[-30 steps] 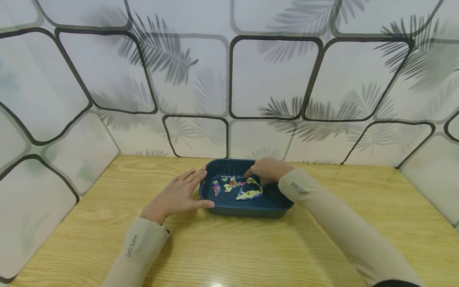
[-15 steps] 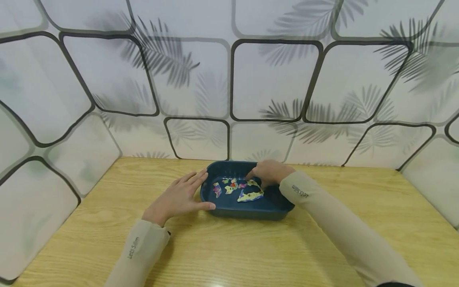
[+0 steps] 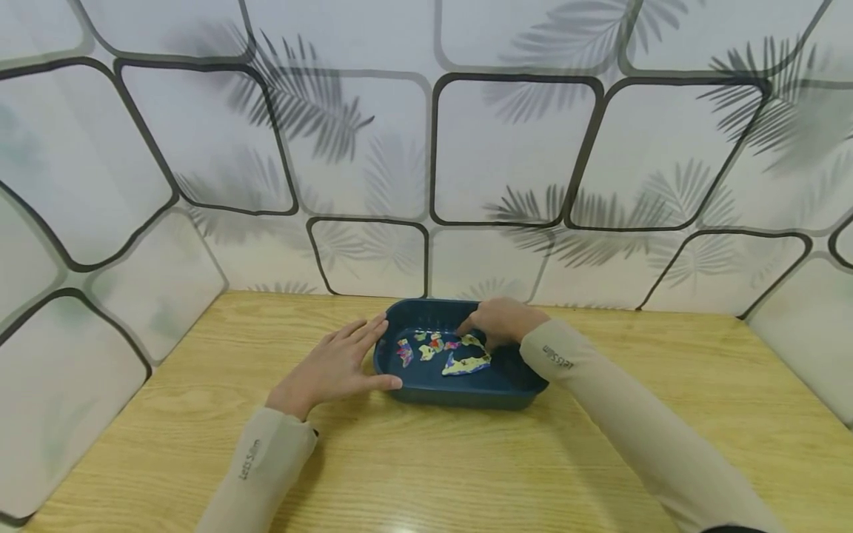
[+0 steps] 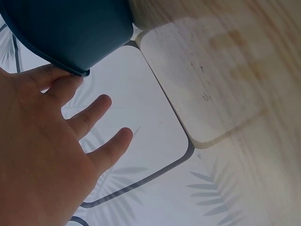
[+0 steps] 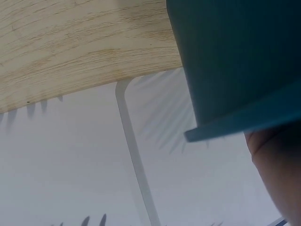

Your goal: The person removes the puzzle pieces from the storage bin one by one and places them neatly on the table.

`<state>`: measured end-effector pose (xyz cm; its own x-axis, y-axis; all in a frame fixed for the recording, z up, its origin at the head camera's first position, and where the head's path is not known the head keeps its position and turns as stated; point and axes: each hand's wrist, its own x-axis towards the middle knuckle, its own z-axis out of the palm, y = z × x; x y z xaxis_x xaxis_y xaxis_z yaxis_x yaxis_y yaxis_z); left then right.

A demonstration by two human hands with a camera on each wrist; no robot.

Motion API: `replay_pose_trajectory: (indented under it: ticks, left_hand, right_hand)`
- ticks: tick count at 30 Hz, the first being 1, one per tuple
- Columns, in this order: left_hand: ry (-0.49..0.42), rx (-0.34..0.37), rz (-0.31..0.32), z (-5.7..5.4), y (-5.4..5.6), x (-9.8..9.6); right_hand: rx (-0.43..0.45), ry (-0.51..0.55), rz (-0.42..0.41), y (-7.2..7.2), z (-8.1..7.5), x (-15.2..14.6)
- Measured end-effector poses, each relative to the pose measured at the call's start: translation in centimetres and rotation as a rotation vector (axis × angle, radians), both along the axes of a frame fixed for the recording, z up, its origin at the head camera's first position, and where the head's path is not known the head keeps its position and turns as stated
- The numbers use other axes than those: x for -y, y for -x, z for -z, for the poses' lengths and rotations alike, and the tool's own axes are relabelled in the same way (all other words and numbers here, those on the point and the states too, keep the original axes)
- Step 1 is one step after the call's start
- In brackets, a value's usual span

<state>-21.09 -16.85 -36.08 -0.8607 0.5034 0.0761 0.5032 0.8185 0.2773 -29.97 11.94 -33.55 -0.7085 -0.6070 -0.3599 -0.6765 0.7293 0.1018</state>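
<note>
A dark blue plastic basin (image 3: 460,398) sits on the wooden table near the wall. On its floor lie several small, irregular, flat pieces, pale yellow, purple and red. A larger pale yellow piece with blue edges (image 3: 466,365) lies near the middle. My left hand (image 3: 333,374) rests at the basin's left end, fingers spread; in the left wrist view some fingertips touch the rim. My right hand (image 3: 503,320) reaches over the far right side into the basin. Its index finger and thumb point down, apart, beside the larger piece; its other fingers are hidden.
The wooden table (image 3: 426,466) stretches around the basin on both sides and in front. Behind it rises a wall (image 3: 373,170) patterned with dark rounded outlines and grey leaves. Another wall panel (image 3: 153,296) closes off the left side.
Both hands keep nearly the same place at the basin, and the pieces lie as before. Only the head view has shifted slightly.
</note>
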Motion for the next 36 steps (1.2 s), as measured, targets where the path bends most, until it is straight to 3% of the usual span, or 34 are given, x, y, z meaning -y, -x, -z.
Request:
replay_pose_trajectory:
  ticks: [13, 17, 23, 36]
  left_hand:
    - [0.001, -0.007, 0.002, 0.0, 0.0, 0.0]
    - [0.001, -0.004, -0.002, 0.0, 0.0, 0.0]
    - [0.003, 0.001, -0.007, 0.0, -0.1, 0.0]
    - [-0.004, 0.017, -0.005, 0.0, -0.1, 0.0]
  right_hand:
    - [-0.041, 0.037, -0.053, 0.1, 0.0, -0.7]
    - [-0.039, 0.057, -0.054, -0.2, -0.6, -0.9]
    - [-0.092, 0.129, -0.131, -0.6, -1.9, -2.1]
    - [-0.046, 0.321, -0.053, -1.9, -3.9, -4.4]
